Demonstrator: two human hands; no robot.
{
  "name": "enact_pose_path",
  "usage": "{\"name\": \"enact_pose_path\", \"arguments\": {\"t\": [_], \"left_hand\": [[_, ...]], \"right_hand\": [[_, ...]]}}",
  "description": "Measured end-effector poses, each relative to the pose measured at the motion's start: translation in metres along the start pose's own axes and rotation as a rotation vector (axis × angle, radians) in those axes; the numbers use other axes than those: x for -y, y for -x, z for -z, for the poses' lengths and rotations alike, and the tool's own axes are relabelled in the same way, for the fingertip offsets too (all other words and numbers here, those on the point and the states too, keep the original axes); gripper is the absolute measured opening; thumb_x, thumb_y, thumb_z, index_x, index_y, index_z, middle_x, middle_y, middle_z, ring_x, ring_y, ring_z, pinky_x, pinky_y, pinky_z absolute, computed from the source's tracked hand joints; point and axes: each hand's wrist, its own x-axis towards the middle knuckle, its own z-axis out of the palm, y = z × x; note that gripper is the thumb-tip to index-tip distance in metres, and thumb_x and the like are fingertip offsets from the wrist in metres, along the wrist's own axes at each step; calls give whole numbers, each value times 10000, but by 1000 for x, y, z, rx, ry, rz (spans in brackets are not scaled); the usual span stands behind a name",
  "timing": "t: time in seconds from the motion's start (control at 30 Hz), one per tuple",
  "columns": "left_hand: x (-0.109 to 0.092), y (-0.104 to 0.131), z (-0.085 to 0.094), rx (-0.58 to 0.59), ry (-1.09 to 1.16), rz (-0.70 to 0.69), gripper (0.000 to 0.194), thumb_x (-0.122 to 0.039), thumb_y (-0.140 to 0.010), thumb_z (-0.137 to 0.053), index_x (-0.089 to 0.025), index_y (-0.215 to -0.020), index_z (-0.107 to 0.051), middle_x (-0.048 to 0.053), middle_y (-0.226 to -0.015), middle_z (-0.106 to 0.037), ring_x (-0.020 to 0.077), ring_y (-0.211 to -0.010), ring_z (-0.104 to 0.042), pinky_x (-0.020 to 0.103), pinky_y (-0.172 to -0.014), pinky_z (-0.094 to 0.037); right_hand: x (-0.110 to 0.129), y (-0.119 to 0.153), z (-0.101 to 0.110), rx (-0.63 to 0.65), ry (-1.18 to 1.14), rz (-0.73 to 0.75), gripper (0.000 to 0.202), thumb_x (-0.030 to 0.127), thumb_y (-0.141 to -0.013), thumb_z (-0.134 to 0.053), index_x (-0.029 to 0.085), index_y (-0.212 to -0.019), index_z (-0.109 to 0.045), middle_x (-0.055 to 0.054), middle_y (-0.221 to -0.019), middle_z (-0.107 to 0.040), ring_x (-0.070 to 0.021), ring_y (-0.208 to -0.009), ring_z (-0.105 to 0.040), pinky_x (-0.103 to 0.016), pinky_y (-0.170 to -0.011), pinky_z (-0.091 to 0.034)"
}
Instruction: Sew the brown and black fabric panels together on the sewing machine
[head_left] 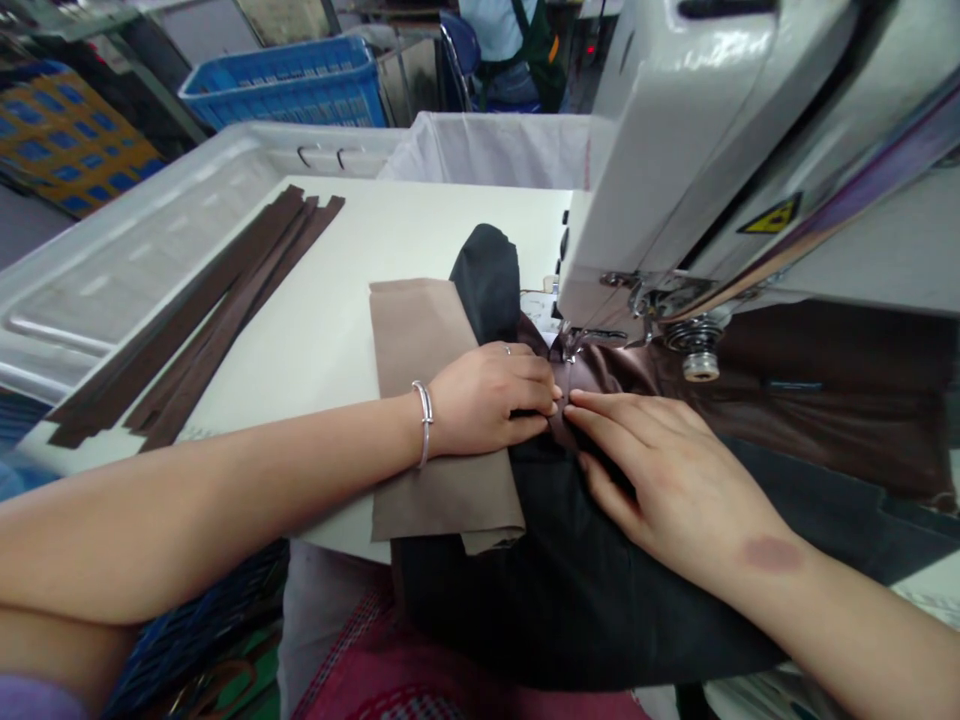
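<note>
Black fabric [585, 600] with shiny dark brown satin fabric [615, 370] is bunched under the presser foot [570, 352] of a white sewing machine [675, 150]. Just in front of the foot, my left hand [491, 395] has its fingers curled and closed on the brown fabric. A beige cloth piece [416, 320] lies partly beneath that hand and wrist. My right hand [660, 455] rests flat on the fabric to the right, fingers stretched out and their tips close to my left fingertips. The needle tip is too small to make out.
Several dark brown strips [225, 310] lie along the left of the white tabletop [322, 330]. Beyond are a pale plastic tray [97, 270], a blue basket [285, 85] and white cloth [495, 145]. A seated person [517, 50] is at the back.
</note>
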Motion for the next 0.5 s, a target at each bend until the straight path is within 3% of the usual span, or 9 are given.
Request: {"name": "enact_pose_path", "arguments": {"t": [0.5], "left_hand": [[24, -13, -3, -35, 54, -17, 102, -173, -827, -587, -184, -844, -686, 43, -952, -688, 162, -944, -635, 313, -908, -486]], "right_hand": [[-22, -16, -1, 28, 52, 12, 392, 289, -923, -449, 152, -1273, -558, -86, -1279, -570, -264, -1146, -523, -447, -986, -395]]}}
